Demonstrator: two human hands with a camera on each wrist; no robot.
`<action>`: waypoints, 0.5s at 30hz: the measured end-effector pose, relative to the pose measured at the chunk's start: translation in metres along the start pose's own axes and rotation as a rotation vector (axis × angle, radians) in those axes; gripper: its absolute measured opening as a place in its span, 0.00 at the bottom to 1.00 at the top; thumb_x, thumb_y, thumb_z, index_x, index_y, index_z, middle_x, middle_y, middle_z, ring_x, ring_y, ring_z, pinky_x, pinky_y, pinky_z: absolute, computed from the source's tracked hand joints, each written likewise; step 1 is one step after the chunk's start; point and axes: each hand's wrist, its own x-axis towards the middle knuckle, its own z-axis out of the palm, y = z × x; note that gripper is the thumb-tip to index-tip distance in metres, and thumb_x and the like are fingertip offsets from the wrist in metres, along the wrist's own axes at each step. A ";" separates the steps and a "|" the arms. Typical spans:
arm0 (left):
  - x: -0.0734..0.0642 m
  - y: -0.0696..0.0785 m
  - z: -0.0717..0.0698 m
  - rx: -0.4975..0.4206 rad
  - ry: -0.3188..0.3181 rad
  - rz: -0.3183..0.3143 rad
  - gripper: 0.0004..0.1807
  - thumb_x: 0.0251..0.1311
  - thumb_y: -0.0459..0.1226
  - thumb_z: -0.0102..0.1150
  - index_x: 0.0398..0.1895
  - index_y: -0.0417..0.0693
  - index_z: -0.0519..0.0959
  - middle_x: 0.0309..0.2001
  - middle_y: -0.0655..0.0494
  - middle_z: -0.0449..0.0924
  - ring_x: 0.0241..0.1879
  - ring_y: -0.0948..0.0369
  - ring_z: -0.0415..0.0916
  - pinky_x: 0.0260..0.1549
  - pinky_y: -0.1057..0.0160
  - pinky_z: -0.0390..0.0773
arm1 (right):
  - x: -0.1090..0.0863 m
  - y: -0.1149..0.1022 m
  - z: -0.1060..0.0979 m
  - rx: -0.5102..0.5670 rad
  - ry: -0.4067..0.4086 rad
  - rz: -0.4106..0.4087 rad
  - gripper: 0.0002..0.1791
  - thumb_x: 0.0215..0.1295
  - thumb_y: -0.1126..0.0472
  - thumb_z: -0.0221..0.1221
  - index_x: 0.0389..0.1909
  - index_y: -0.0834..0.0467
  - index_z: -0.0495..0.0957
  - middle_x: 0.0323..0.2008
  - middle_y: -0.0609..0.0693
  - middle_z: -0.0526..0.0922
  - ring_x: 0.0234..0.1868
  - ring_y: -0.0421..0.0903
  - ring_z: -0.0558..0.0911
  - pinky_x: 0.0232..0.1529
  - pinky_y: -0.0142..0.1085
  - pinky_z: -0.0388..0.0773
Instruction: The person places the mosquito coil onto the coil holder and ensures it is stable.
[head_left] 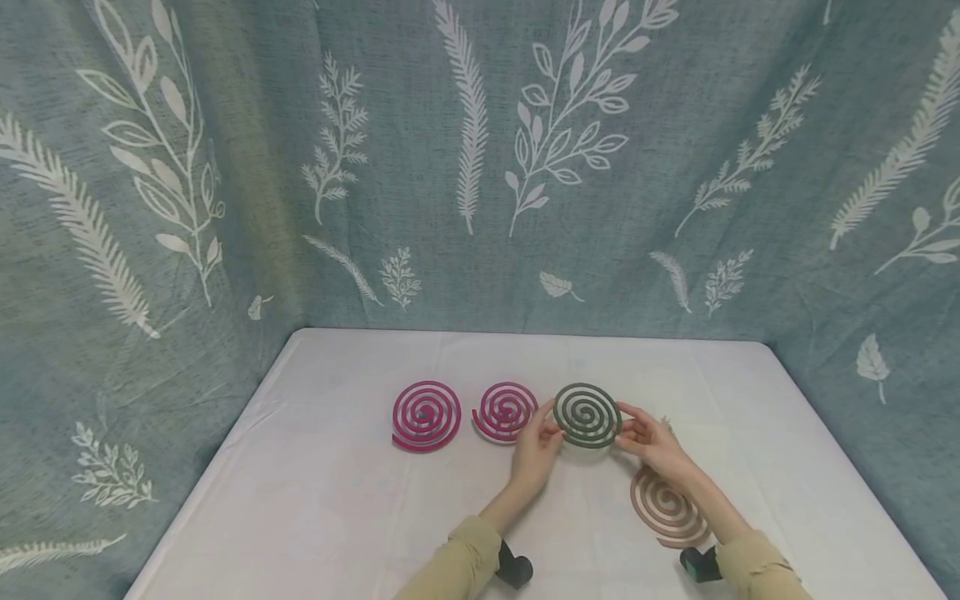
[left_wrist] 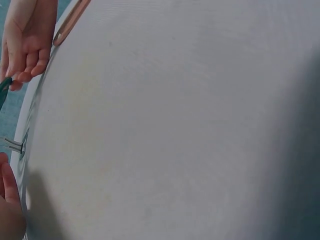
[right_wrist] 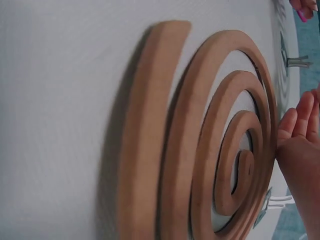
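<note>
A dark green mosquito coil (head_left: 562,417) is held between both hands, raised a little over the white table. My left hand (head_left: 535,452) pinches its left edge with thumb and fingers. On the opposite edge, my right hand (head_left: 660,450) grips it with the fingertips. Only a sliver of the green coil (left_wrist: 4,90) enters the left wrist view. Below the right forearm lies a brown mosquito coil (head_left: 643,500), partly covered by that arm; its spiral fills much of the right wrist view. A magenta mosquito coil (head_left: 495,433) sits just left of the left hand.
Another magenta coil (head_left: 405,444) lies farther left on the white table (head_left: 300,500). A small metal piece (right_wrist: 299,62) stands beyond the brown coil in the right wrist view. Blue-green leaf-patterned curtains (head_left: 420,167) hang behind and beside the table.
</note>
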 end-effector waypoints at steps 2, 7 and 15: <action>-0.001 -0.001 0.001 0.000 0.004 -0.013 0.29 0.56 0.25 0.57 0.64 0.42 0.69 0.34 0.46 0.81 0.34 0.60 0.78 0.38 0.71 0.78 | 0.000 0.000 0.001 0.013 0.007 0.004 0.37 0.65 0.65 0.57 0.71 0.64 0.51 0.48 0.60 0.74 0.41 0.33 0.76 0.44 0.25 0.77; -0.003 -0.002 0.004 -0.037 0.028 -0.021 0.30 0.57 0.25 0.56 0.65 0.43 0.68 0.34 0.46 0.81 0.34 0.61 0.77 0.37 0.70 0.78 | 0.002 0.000 0.001 -0.002 0.015 0.006 0.37 0.65 0.64 0.57 0.72 0.63 0.51 0.49 0.60 0.74 0.41 0.33 0.75 0.43 0.24 0.76; -0.007 -0.003 0.005 -0.044 0.077 0.124 0.28 0.58 0.26 0.54 0.64 0.46 0.68 0.30 0.52 0.80 0.30 0.70 0.74 0.31 0.71 0.77 | 0.007 0.005 -0.001 -0.005 0.004 0.004 0.37 0.64 0.65 0.57 0.71 0.64 0.52 0.46 0.57 0.74 0.40 0.33 0.75 0.42 0.23 0.76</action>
